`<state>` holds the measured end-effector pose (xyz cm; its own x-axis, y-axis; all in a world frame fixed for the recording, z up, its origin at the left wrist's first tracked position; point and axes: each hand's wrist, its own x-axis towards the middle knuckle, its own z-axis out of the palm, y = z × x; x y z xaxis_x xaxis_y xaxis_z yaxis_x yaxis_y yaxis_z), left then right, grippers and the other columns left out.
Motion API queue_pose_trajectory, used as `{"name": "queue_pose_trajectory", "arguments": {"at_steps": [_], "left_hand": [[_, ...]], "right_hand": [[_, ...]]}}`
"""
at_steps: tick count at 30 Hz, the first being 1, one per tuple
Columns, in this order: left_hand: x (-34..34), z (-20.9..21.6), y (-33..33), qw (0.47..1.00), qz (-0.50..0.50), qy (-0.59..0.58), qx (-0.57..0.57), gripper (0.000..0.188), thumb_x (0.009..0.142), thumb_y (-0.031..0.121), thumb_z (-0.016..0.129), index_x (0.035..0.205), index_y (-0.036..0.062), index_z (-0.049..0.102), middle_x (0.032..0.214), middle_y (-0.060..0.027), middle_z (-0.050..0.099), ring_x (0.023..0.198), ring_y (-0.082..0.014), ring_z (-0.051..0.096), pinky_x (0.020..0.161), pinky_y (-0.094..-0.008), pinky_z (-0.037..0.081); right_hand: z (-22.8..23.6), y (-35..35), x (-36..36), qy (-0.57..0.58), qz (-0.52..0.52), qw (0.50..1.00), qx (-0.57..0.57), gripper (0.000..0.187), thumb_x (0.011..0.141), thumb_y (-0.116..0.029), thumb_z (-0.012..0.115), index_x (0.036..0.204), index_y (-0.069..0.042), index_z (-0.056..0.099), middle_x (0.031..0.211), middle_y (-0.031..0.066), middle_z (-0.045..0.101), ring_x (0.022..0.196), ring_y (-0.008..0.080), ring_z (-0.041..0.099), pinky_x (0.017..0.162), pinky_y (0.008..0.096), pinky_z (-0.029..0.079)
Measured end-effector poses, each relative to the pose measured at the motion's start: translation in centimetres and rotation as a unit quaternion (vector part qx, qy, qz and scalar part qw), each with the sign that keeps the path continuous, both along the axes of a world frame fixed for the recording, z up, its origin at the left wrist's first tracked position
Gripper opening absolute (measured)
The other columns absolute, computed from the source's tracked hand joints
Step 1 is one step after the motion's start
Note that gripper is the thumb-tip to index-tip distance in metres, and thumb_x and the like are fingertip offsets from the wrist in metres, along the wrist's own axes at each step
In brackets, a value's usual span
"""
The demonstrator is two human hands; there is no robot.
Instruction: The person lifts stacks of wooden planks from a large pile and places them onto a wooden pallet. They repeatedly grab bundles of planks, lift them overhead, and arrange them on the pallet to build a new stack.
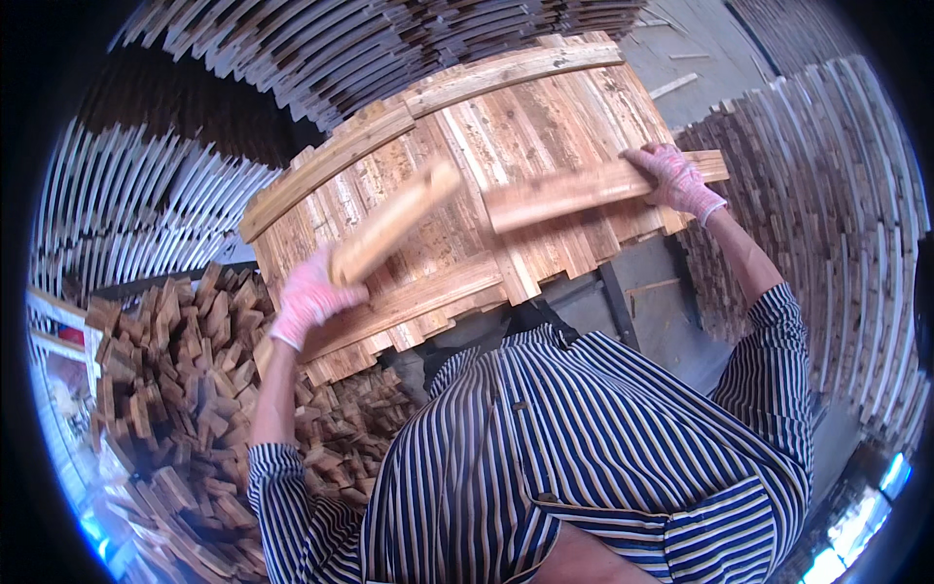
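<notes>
In front of me lies a panel of narrow wooden slats (530,131), set side by side with ragged ends. Two wooden boards (516,78) run end to end along its far edge, and another board (418,302) lies across the near left part. My left hand (313,297), in a pink and white glove, is closed on the lower end of a short wooden plank (394,224), tilted and blurred by motion. My right hand (673,180), gloved alike, grips a longer wooden board (574,195) near its right end, above the panel's near right part.
A heap of loose wood pieces (195,380) fills the left side, below the panel. Tall stacks of slats rise at the right (808,214), at the far side (370,49) and at the left (146,204). Grey floor (681,58) shows at the far right.
</notes>
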<state>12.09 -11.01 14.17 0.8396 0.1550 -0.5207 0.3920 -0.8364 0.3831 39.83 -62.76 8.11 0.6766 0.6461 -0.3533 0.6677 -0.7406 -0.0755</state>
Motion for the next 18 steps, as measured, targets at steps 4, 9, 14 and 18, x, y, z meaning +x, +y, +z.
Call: {"name": "queue_pose_trajectory", "arguments": {"at_steps": [4, 9, 14, 18], "left_hand": [[-3.1, -3.0, -3.2, 0.985, 0.07, 0.158, 0.008, 0.091, 0.057, 0.026, 0.098, 0.136, 0.0089, 0.058, 0.105, -0.0125, 0.072, 0.089, -0.0255, 0.07, 0.081, -0.0351, 0.063], [-9.5, -10.3, -2.4, 0.988, -0.023, 0.064, 0.141, 0.087, 0.068, 0.037, 0.09, 0.142, 0.0105, 0.052, 0.131, -0.0173, 0.062, 0.121, -0.0335, 0.061, 0.104, -0.0431, 0.051], [-9.1, -11.3, -3.2, 0.984, -0.028, 0.082, 0.153, 0.082, 0.067, 0.037, 0.088, 0.137, 0.0104, 0.055, 0.13, -0.0165, 0.062, 0.123, -0.035, 0.059, 0.105, -0.0433, 0.049], [-8.5, -11.5, -3.0, 0.983, -0.072, 0.058, 0.156, 0.076, 0.068, 0.043, 0.085, 0.129, 0.0076, 0.058, 0.122, -0.0172, 0.066, 0.116, -0.0346, 0.063, 0.1, -0.0438, 0.052]], "right_hand": [[-4.1, -0.9, -4.9, 0.009, 0.01, 0.999, -0.031, 0.088, 0.063, -0.024, 0.092, 0.143, -0.029, 0.055, 0.128, 0.0138, 0.061, 0.124, 0.0368, 0.056, 0.106, 0.0514, 0.042], [-8.6, -1.2, -7.0, 0.04, -0.017, 0.997, 0.063, 0.074, 0.07, -0.012, 0.08, 0.139, -0.03, 0.059, 0.118, 0.0175, 0.06, 0.114, 0.0382, 0.058, 0.095, 0.052, 0.044], [-8.8, -1.8, -6.9, -0.009, -0.02, 0.997, 0.08, 0.063, 0.075, -0.011, 0.075, 0.134, -0.029, 0.063, 0.118, 0.0174, 0.059, 0.113, 0.0396, 0.057, 0.096, 0.0516, 0.044], [-7.9, -2.0, -6.8, -0.008, -0.018, 0.997, 0.073, 0.072, 0.073, -0.017, 0.08, 0.14, -0.027, 0.055, 0.123, 0.019, 0.056, 0.117, 0.0404, 0.055, 0.1, 0.0522, 0.044]]}}
